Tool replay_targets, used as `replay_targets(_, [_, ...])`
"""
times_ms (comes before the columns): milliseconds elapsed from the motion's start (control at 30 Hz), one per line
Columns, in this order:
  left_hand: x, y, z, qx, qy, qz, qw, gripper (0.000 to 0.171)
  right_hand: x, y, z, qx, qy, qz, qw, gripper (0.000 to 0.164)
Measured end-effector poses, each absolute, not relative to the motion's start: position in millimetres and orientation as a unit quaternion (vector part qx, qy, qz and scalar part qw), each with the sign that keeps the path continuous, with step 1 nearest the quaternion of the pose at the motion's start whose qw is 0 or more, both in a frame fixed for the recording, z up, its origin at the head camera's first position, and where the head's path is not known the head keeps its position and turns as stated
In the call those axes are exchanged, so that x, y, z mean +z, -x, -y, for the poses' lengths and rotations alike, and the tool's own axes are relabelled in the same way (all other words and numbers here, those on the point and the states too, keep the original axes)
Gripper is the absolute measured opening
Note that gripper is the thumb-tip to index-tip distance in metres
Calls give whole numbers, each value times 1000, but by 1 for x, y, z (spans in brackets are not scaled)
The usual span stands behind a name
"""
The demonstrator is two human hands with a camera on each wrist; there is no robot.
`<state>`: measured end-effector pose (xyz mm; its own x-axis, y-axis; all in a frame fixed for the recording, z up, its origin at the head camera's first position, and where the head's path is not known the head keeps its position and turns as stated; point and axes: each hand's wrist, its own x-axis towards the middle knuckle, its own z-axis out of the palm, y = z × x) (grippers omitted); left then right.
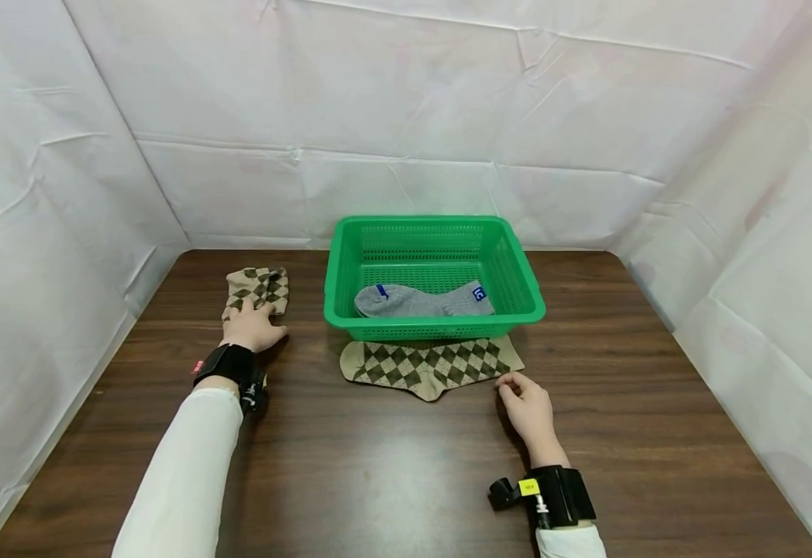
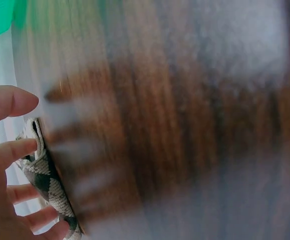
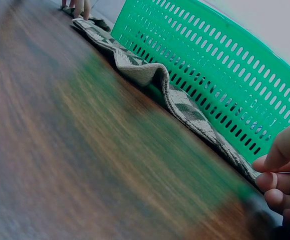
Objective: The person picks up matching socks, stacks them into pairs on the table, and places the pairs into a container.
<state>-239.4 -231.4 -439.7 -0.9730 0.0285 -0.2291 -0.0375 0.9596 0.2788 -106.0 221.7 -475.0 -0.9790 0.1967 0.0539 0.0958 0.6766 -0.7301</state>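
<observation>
In the head view, my left hand (image 1: 251,327) reaches to a bunched beige-and-green argyle sock (image 1: 266,287) at the back left of the table. Its fingers are spread, and in the left wrist view the fingertips lie against the knit (image 2: 47,180). A second argyle sock (image 1: 430,368) is stretched lengthwise along the front of the green basket, with a raised fold in its middle. At this sock's right end is my right hand (image 1: 530,411), thumb and fingers bent together right at the edge; I cannot tell whether they pinch it.
The green plastic basket (image 1: 434,319), with slotted walls, stands at the back middle. Inside it lies a grey sock (image 1: 423,301) with blue marks. White sheeting (image 1: 406,101) hangs behind and along both sides of the dark wooden table (image 1: 378,473).
</observation>
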Motion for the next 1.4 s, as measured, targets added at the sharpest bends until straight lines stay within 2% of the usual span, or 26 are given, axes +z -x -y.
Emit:
replay_targets(300, [-441,228,227,151,12,-984,94,68,-474,106,-221,393,83,914,63,17])
replay_targets(600, [-442,217,227,125,9,-988,95,67,-473,105,-219,398,83,912,58,17])
replay_targets(967, [-436,207,225,104,-38,-990,89,62,-473,105,-221,393,91,914,53,17])
replay_targets(1400, [-443,158,214,86,-108,-990,28,55,-476,106,-221,387,83,917,55,17])
